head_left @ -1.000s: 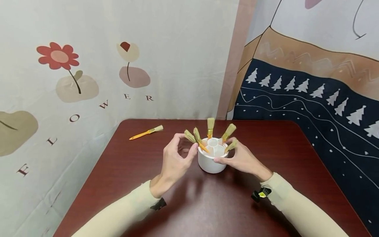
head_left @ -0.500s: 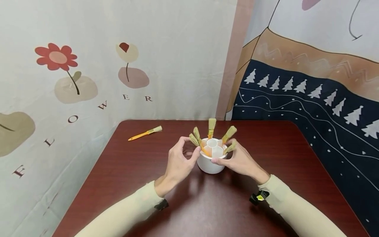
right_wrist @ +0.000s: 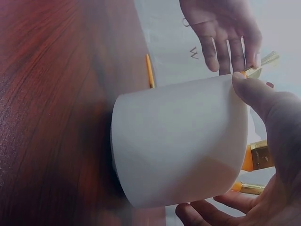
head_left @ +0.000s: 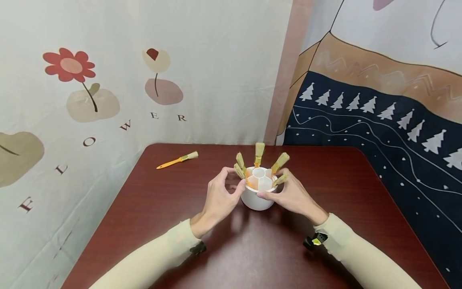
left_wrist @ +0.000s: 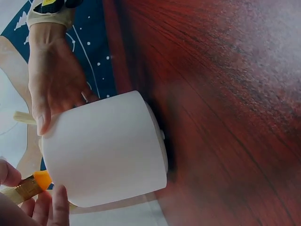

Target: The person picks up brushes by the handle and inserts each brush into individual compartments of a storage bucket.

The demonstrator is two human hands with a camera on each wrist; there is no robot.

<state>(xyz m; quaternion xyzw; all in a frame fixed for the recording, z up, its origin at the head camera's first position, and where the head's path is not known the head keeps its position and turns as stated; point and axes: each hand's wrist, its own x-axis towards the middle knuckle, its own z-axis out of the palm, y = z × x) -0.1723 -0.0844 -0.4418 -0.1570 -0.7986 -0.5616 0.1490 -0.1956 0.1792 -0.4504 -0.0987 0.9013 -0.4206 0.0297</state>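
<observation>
A white round brush holder (head_left: pixel 258 201) with divided compartments stands on the table. My right hand (head_left: pixel 295 195) grips its right side, thumb at the near rim and the other fingers round the far side. My left hand (head_left: pixel 222 196) is at the left rim, pinching a paintbrush (head_left: pixel 238 171) whose orange handle is down in a front-left compartment. In the left wrist view, its metal band (left_wrist: pixel 27 188) lies between thumb and fingers. Several other paintbrushes stand bristles up in the holder, one at the back (head_left: pixel 259 150) and another leaning right (head_left: pixel 280 162).
One more paintbrush (head_left: pixel 177 160) with an orange handle lies at the back left of the dark red table (head_left: pixel 159 208). A pale flower-print cloth (head_left: pixel 223 72) hangs behind; a dark tree-print cloth (head_left: pixel 346 128) hangs at the right.
My left hand has moved right and slightly down toward the holder, and the pinched paintbrush's handle has sunk deeper into its compartment. The right hand keeps its grip on the holder.
</observation>
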